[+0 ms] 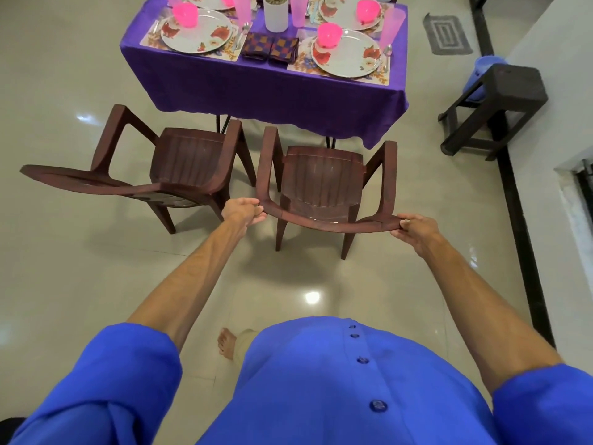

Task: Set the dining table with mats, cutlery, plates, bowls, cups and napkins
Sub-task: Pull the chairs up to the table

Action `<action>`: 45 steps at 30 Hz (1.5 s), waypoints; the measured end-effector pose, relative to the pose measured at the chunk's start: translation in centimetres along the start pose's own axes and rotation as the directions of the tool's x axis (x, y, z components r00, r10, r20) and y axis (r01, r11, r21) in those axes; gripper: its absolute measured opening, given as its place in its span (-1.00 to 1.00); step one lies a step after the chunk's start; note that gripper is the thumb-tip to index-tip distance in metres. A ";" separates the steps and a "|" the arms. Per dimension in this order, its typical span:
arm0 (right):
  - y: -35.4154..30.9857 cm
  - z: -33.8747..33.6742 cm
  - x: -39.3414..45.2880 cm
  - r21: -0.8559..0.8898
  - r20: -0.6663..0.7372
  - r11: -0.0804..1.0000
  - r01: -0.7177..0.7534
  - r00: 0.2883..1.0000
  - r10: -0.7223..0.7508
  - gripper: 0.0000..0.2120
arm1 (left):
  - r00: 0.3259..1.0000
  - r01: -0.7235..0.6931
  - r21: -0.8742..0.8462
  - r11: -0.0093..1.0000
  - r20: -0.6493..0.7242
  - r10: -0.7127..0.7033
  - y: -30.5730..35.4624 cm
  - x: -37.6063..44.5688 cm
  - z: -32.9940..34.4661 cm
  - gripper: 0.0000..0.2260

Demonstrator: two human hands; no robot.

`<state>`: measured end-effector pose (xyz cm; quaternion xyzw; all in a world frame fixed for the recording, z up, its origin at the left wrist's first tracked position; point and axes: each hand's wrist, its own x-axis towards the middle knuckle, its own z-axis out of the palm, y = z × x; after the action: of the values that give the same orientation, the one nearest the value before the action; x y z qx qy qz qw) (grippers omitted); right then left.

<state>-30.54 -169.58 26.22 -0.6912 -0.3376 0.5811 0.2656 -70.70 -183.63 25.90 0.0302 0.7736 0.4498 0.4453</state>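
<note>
Left hand and right hand each grip the backrest top of the right brown plastic chair, positioned before the purple-clothed dining table, beside 1 identical chair.

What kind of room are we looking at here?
Most likely a home dining area: a table under a purple cloth is laid with floral plates, two brown plastic chairs stand before it, and the floor is glossy tile.
</note>
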 end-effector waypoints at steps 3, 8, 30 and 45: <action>-0.3 0.3 0.8 -0.018 0.003 1.000 -0.022 1.000 0.022 -0.78 | 0.999 -0.018 0.000 1.000 -0.050 0.018 0.2 0.0 0.5 -0.84; -0.6 0.8 1.9 -0.055 -0.019 0.998 -0.035 0.999 0.034 -0.79 | 0.999 -0.017 -0.016 1.000 -0.040 0.016 0.6 0.7 0.7 -0.85; -0.8 -0.7 1.8 -0.093 -0.005 0.996 -0.003 1.000 0.003 -0.79 | 0.998 -0.064 0.037 0.997 0.002 0.064 -0.4 0.2 1.2 -0.86; -6.1 18.0 -4.0 -0.706 0.223 0.444 0.551 0.769 -0.599 -0.78 | 0.916 0.125 0.344 0.931 -0.401 0.025 2.3 9.6 -28.3 -0.46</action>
<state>-49.55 -169.26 30.09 -0.5972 -0.7477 0.2467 0.1530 -97.61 -196.90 26.85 -0.0007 0.9180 0.2842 0.2766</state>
